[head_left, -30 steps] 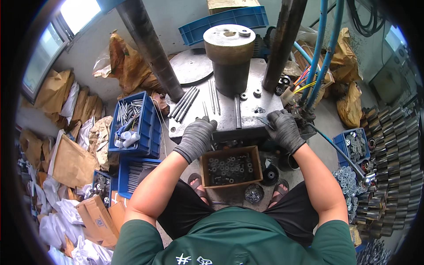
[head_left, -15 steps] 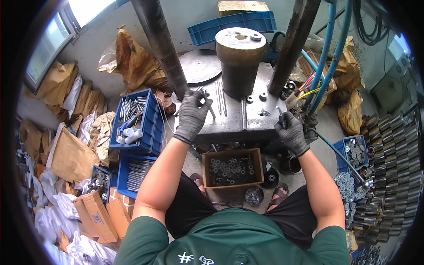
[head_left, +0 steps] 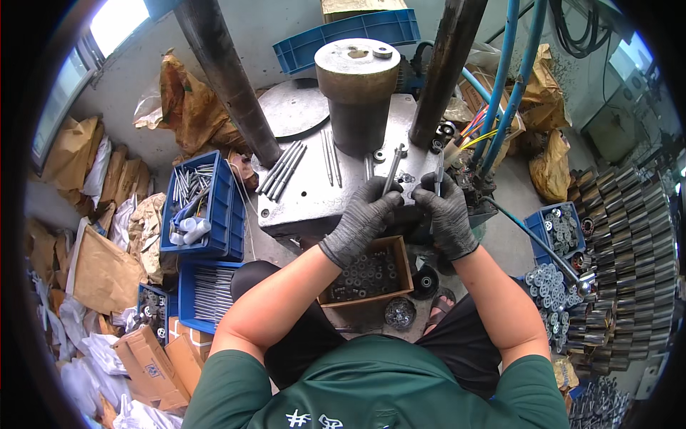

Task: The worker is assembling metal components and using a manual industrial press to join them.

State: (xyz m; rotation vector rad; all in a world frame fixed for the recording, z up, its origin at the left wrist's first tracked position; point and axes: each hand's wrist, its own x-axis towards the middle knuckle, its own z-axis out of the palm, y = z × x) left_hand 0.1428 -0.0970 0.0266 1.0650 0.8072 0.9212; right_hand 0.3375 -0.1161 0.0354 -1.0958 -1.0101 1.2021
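one slender grey metal rod [head_left: 394,169], widened at its far end, clenched in the grey-knit-gloved left hand [head_left: 366,217]; one slim metal tool [head_left: 439,177] grasped in the matching right hand [head_left: 450,218] – close but apart, over the flat silvery metal bench [head_left: 294,211]. seemingly mid-handling; probably calling next for steady grip on both.

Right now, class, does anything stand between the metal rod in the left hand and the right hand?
Nothing visible does. The left hand holds the metal rod beside the right hand, which grips a slim tool; small rings seen between lie on the metal table.
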